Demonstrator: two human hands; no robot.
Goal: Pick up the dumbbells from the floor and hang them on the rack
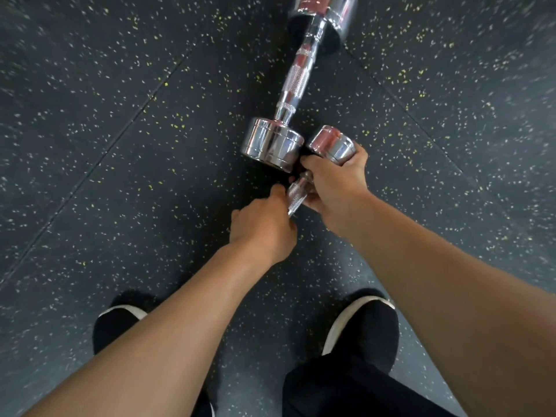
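Looking straight down at a speckled black rubber floor [120,145], between two dark shoes [364,323] at the near edge

Gripping the smaller chrome dumbbell [331,145] with both hands, at the centre of the view. Right hand [334,182] wrapped round the far part of the knurled handle, tight against the far head, fingers curled underneath and thumb over the top. Left hand [261,230] closed round the near part of the same handle, fingers curled, hiding the near head completely. Cannot tell whether already off the floor or only just touching it.

Just beside that far head, to the left and almost touching: the near head of the larger chrome dumbbell [296,76], lying flat on the floor and running away toward the far edge, untouched.

Judged as the pick-up step for the first of the two, grasp made and lift about to begin or barely begun. No rack anywhere in view.

Next, probably: raise the small one straight up and a little to the right, clear of the neighbouring head, to avoid knocking chrome against chrome. Then stand, turn to find the rack, and keep the bar level for setting down. Polished heads likely slippery, knurled handle the safer hold. Afterwards, back for the larger one, likely heavier and worth a firm two-handed grip
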